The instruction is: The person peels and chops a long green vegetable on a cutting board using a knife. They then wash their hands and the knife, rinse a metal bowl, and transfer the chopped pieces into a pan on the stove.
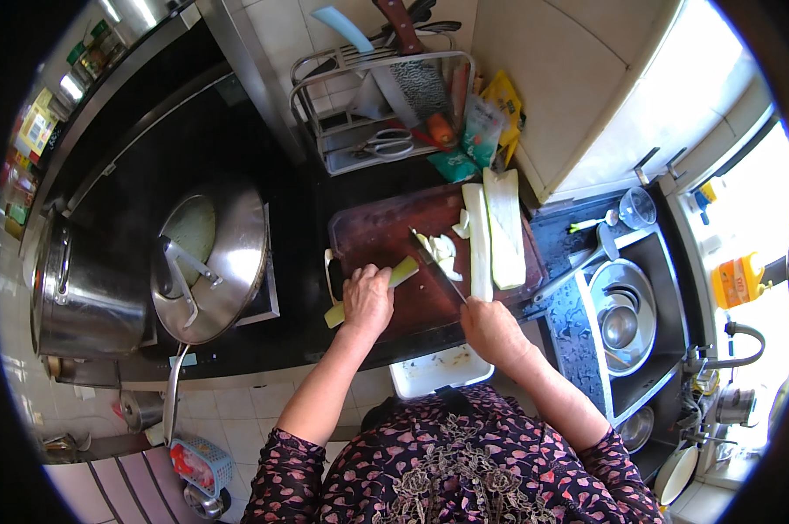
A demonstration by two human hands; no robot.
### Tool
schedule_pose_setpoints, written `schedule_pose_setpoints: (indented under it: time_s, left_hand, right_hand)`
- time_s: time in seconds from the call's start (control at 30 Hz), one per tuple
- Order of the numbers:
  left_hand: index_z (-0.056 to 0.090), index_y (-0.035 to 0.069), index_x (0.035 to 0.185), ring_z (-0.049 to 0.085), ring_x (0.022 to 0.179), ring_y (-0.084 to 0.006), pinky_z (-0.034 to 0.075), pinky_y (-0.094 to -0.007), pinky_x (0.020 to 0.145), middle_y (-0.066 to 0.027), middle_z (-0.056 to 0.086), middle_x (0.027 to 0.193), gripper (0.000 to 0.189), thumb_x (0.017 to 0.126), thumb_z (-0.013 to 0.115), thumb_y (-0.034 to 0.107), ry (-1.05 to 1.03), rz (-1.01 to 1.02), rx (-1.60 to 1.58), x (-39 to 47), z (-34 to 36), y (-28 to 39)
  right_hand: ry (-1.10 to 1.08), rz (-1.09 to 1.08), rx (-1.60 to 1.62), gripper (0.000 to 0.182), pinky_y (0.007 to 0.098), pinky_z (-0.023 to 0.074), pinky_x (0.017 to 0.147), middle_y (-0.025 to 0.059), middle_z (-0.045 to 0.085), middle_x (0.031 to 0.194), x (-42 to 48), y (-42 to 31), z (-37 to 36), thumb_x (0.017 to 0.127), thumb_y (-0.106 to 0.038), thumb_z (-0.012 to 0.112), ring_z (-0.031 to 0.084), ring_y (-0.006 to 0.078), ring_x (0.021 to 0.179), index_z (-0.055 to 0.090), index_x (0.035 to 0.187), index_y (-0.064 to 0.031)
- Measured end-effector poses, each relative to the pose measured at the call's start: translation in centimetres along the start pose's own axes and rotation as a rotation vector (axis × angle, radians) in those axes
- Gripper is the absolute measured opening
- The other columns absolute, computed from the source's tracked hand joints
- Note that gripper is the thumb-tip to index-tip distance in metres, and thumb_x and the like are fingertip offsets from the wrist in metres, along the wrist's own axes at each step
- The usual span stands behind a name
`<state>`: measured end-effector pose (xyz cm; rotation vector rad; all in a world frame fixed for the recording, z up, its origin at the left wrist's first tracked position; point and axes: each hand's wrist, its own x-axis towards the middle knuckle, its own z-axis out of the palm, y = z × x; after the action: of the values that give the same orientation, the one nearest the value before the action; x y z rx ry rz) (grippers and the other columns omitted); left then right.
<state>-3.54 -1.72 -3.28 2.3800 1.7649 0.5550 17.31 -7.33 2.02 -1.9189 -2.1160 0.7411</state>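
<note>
My left hand [368, 298] presses a long strip of pale green gourd-like vegetable [405, 270] against a dark reddish-brown cutting board [375, 226]. Gripped in my right hand [496, 333] is a kitchen knife [443, 275], its blade slanting up and left across the board. Several cut pale slices [442, 249] lie against the blade's far side. Right of them, two long peeled lengths of the vegetable, a narrow piece [477, 239] and a wider piece [506, 236], rest side by side. My fingers hide the knife's handle.
A wok with a lid [237, 262] and a steel stockpot [87, 288] stand on the left. Behind the board is a metal knife rack [349, 62] with scissors [391, 144]. A sink [663, 314] holds bowls at right. A white tray [411, 380] sits below the counter edge.
</note>
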Motion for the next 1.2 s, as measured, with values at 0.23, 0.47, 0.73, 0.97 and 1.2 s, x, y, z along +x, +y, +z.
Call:
schedule_pose_setpoints:
  time_s: [0.23, 0.47, 0.73, 0.97, 1.2]
  left_hand:
    - [0.061, -0.005, 0.077, 0.063, 0.047, -0.0229, 0.051, -0.0329, 0.046, -0.0153, 0.064, 0.063, 0.022, 0.083, 0.056, 0.015, -0.275, -0.512, -0.779, 2.0, -2.2, 2.2]
    - [0.061, -0.005, 0.071, 0.064, 0.049, -0.0203, 0.049, -0.0301, 0.039, -0.014, 0.064, 0.061, 0.027, 0.082, 0.059, 0.019, -0.478, -0.771, -0.792, 4.9, -0.3, 1.5]
    - [0.065, 0.003, 0.078, 0.062, 0.047, -0.0187, 0.046, -0.0286, 0.038, -0.0092, 0.063, 0.062, 0.023, 0.087, 0.054, 0.02, -0.465, -0.774, -0.75, 5.1, 0.2, 1.9]
    - [0.062, -0.006, 0.068, 0.065, 0.051, -0.0211, 0.05, -0.0304, 0.04, -0.014, 0.065, 0.063, 0.039, 0.08, 0.064, 0.031, -0.476, -0.834, -0.761, 5.2, 1.3, 1.4]
    - [0.062, -0.006, 0.068, 0.065, 0.05, -0.0211, 0.05, -0.0296, 0.04, -0.0141, 0.065, 0.061, 0.036, 0.08, 0.064, 0.028, -0.439, -0.801, -0.749, 5.2, 1.8, 1.0]
  right_hand:
    - [-0.014, 0.09, 0.322, 0.02, 0.0459, 0.0516, 0.061, 0.0244, 0.061, 0.068, 0.2, 0.7, -1.0, 0.088, -0.013, 0.045, 0.062, 0.0413, 0.068, 0.057, 0.079, 0.0007]
    - [0.013, -0.001, -0.041, 0.014, 0.048, 0.0505, 0.057, 0.0221, 0.059, 0.061, -0.4, -1.0, -0.3, 0.087, -0.013, 0.047, 0.061, 0.042, 0.062, 0.05, 0.08, -0.0015]
    - [-0.036, -0.066, -0.269, 0.005, 0.0368, 0.0536, 0.054, 0.016, 0.063, 0.063, -1.4, -3.7, -0.2, 0.084, -0.007, 0.048, 0.066, 0.0291, 0.061, 0.05, 0.082, -0.0033]
    - [-0.007, -0.027, -0.223, 0.008, 0.0381, 0.0542, 0.06, 0.0178, 0.063, 0.064, 0.8, -1.8, 1.4, 0.084, -0.007, 0.048, 0.066, 0.0317, 0.064, 0.053, 0.082, -0.001]
    - [0.017, -0.027, -0.211, 0.01, 0.0394, 0.0539, 0.058, 0.0181, 0.063, 0.064, -0.2, -3.0, 1.0, 0.084, -0.008, 0.048, 0.066, 0.0321, 0.063, 0.053, 0.079, -0.0014]
